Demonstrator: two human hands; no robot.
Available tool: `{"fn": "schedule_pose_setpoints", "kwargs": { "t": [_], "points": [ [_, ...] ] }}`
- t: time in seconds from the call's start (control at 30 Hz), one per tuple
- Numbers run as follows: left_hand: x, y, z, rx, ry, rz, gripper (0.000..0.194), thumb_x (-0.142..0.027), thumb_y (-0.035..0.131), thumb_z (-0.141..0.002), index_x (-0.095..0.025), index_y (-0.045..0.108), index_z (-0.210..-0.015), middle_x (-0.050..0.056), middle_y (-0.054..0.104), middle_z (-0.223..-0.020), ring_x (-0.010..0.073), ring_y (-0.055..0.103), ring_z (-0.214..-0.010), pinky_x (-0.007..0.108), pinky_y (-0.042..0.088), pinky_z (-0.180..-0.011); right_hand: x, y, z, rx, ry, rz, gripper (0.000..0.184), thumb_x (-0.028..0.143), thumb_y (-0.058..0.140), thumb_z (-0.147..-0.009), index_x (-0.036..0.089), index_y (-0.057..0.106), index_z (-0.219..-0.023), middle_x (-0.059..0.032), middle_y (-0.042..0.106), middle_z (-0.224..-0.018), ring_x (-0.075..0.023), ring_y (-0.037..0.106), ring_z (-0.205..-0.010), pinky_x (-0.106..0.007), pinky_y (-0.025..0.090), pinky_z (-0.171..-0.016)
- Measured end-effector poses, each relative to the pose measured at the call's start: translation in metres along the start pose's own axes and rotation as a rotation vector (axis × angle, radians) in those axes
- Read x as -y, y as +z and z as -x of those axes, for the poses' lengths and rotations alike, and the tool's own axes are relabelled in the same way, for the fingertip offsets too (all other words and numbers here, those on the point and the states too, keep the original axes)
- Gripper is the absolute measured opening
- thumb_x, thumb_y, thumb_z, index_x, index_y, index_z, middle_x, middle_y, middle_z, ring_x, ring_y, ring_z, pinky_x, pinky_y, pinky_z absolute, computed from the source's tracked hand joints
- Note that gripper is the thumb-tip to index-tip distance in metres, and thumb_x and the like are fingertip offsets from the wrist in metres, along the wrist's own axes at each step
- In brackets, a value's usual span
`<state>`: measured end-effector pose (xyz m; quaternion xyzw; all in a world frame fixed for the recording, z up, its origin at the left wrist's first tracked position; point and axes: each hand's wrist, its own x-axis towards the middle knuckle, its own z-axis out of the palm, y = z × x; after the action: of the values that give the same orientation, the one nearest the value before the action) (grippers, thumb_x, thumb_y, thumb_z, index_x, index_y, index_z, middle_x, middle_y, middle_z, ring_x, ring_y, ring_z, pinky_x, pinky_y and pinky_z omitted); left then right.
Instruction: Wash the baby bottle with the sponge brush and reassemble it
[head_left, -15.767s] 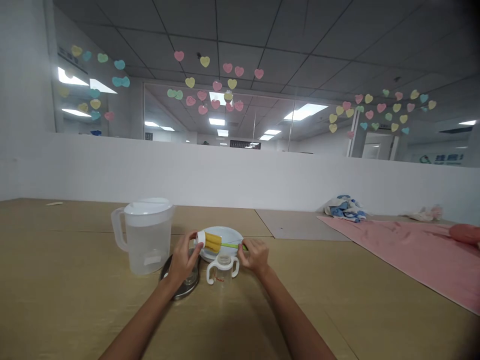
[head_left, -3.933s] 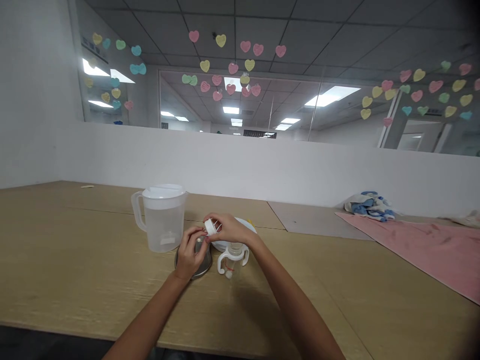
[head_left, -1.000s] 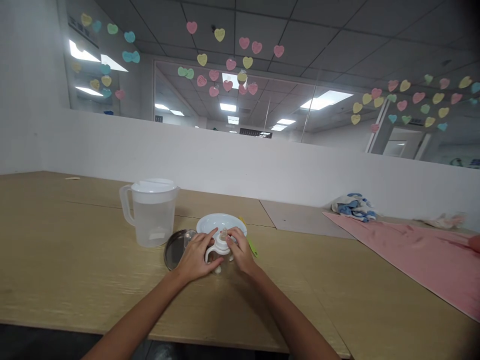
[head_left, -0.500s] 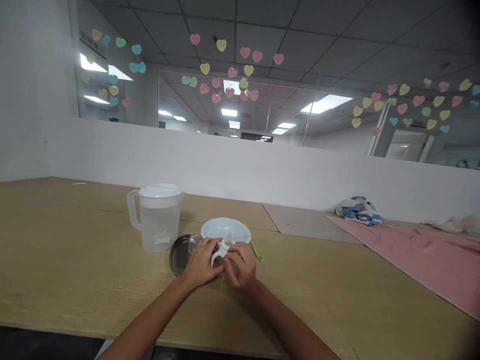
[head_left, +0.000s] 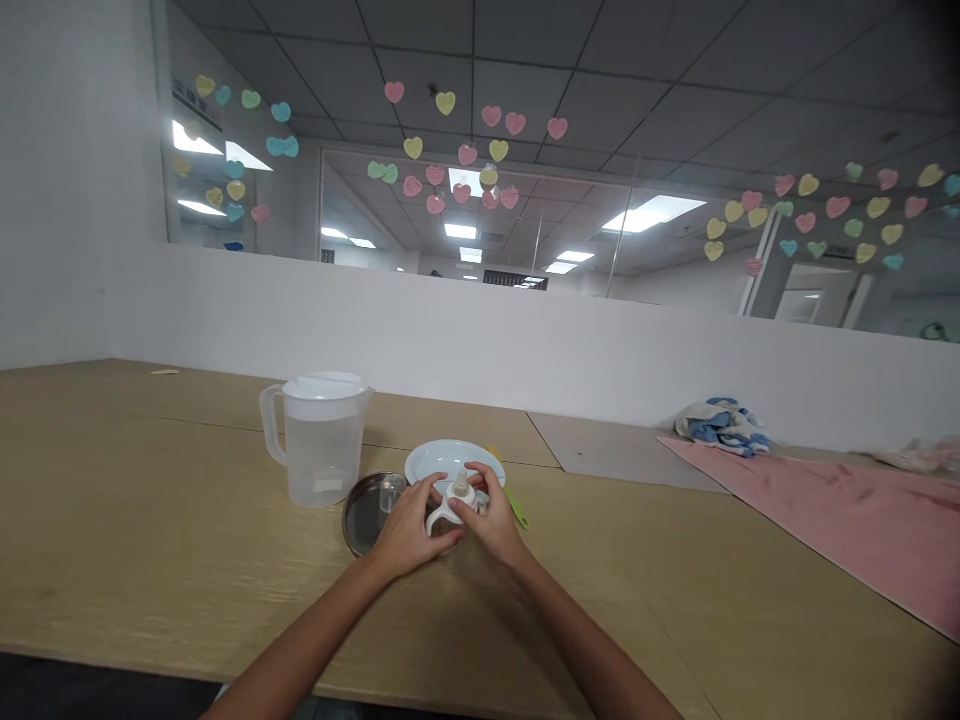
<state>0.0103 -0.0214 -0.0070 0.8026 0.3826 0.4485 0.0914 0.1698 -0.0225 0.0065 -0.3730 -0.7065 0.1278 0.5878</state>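
Note:
Between my hands a baby bottle (head_left: 459, 494) stands upright, with a clear teat, a white collar and white side handles. My left hand (head_left: 409, 525) is wrapped round its left side, by the handle. On the other side my right hand (head_left: 491, 515) grips the white collar with thumb and fingers. Most of the bottle's body is hidden by my hands. Just left of my left hand lies a round metal tray (head_left: 360, 520) with a clear cap (head_left: 391, 490) on it. Behind the bottle sits a white bowl (head_left: 439, 458).
A translucent lidded pitcher (head_left: 324, 450) stands behind the tray on the left. A green-handled utensil (head_left: 517, 508) lies right of the bowl. Farther right are a pink cloth (head_left: 825, 510) and a crumpled blue and white cloth (head_left: 721, 428). A white wall (head_left: 487, 330) bounds the table's back.
My right hand has shifted its grip up to the collar, its fingers now spread round the bottle's top. The left hand stays at the handle. The view has tilted slightly.

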Motion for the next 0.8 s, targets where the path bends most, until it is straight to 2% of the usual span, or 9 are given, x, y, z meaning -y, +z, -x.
{"fn": "schedule_pose_setpoints", "kwargs": {
  "t": [0.1,0.2,0.3,0.43,0.53,0.6,0.67,0.73,0.8],
  "points": [
    [-0.002,0.001,0.0,-0.012,-0.017,0.019,0.068,-0.037,0.066,-0.066,-0.019,0.037,-0.125,0.007,0.058,-0.098,0.0239,0.054,-0.098,0.042,0.041,-0.09,0.002,0.005,0.001,-0.1,-0.004,0.122,0.027,0.029,0.066,-0.066,0.018,0.06,-0.091,-0.0026,0.056,-0.08,-0.0166,0.053,-0.072,-0.03,0.045,-0.067],
    [-0.005,0.002,0.001,-0.023,-0.012,0.015,0.061,-0.036,0.065,-0.067,-0.019,0.04,-0.12,0.009,0.056,-0.106,0.0235,0.054,-0.097,0.042,0.041,-0.089,0.007,0.009,0.003,-0.165,-0.024,0.205,0.019,0.029,0.067,-0.065,0.018,0.06,-0.079,-0.0018,0.054,-0.075,-0.0167,0.051,-0.07,-0.03,0.043,-0.066],
    [-0.007,0.002,0.0,-0.012,-0.032,0.02,0.057,-0.037,0.065,-0.067,-0.019,0.044,-0.116,0.008,0.057,-0.102,0.0235,0.055,-0.094,0.041,0.043,-0.085,0.009,0.01,0.005,-0.193,-0.033,0.236,0.018,0.028,0.067,-0.066,0.018,0.057,-0.077,-0.0014,0.053,-0.075,-0.0173,0.051,-0.073,-0.029,0.042,-0.066],
    [-0.005,-0.007,-0.001,0.021,-0.023,0.045,0.058,-0.041,0.067,-0.065,-0.02,0.045,-0.115,0.006,0.059,-0.094,0.0234,0.055,-0.092,0.039,0.044,-0.083,0.008,0.01,0.006,-0.139,-0.059,0.192,0.018,0.028,0.063,-0.071,0.018,0.055,-0.083,-0.0017,0.053,-0.079,-0.0166,0.052,-0.074,-0.029,0.043,-0.068],
    [0.005,-0.02,-0.005,-0.066,0.028,0.078,0.04,-0.041,0.054,-0.079,-0.021,0.047,-0.112,0.005,0.06,-0.094,0.0213,0.055,-0.094,0.039,0.042,-0.087,0.007,0.009,0.006,-0.103,-0.087,0.196,0.02,0.03,0.061,-0.074,0.018,0.055,-0.089,-0.0032,0.054,-0.084,-0.0177,0.053,-0.079,-0.03,0.043,-0.071],
    [0.016,-0.028,-0.008,-0.226,-0.036,0.028,0.026,-0.038,0.042,-0.086,-0.02,0.051,-0.103,0.005,0.06,-0.095,0.021,0.055,-0.095,0.039,0.041,-0.088,0.006,0.008,0.007,-0.079,-0.109,0.202,0.021,0.031,0.06,-0.076,0.018,0.055,-0.092,-0.004,0.056,-0.087,-0.0184,0.053,-0.083,-0.03,0.043,-0.074],
    [0.03,-0.032,-0.011,-0.33,-0.159,-0.116,0.023,-0.034,0.041,-0.086,-0.019,0.052,-0.098,0.007,0.059,-0.098,0.0235,0.054,-0.098,0.041,0.04,-0.089,0.005,0.007,0.008,-0.066,-0.119,0.21,0.022,0.031,0.059,-0.077,0.018,0.055,-0.094,-0.0043,0.057,-0.088,-0.0185,0.054,-0.084,-0.03,0.043,-0.074],
    [0.042,-0.031,-0.012,-0.305,-0.27,-0.266,0.025,-0.028,0.046,-0.082,-0.016,0.05,-0.103,0.011,0.057,-0.104,0.0256,0.052,-0.103,0.042,0.039,-0.09,0.004,0.006,0.01,-0.055,-0.122,0.229,0.024,0.032,0.058,-0.077,0.018,0.054,-0.097,-0.0048,0.058,-0.09,-0.0189,0.054,-0.084,-0.03,0.044,-0.074],
    [0.052,-0.027,-0.012,-0.2,-0.354,-0.351,0.033,-0.021,0.052,-0.075,-0.013,0.048,-0.108,0.013,0.056,-0.107,0.0262,0.053,-0.103,0.04,0.04,-0.089,0.003,0.006,0.012,-0.039,-0.137,0.258,0.028,0.033,0.058,-0.078,0.017,0.053,-0.101,-0.006,0.058,-0.092,-0.0201,0.054,-0.087,-0.031,0.044,-0.076]
  ]
}}
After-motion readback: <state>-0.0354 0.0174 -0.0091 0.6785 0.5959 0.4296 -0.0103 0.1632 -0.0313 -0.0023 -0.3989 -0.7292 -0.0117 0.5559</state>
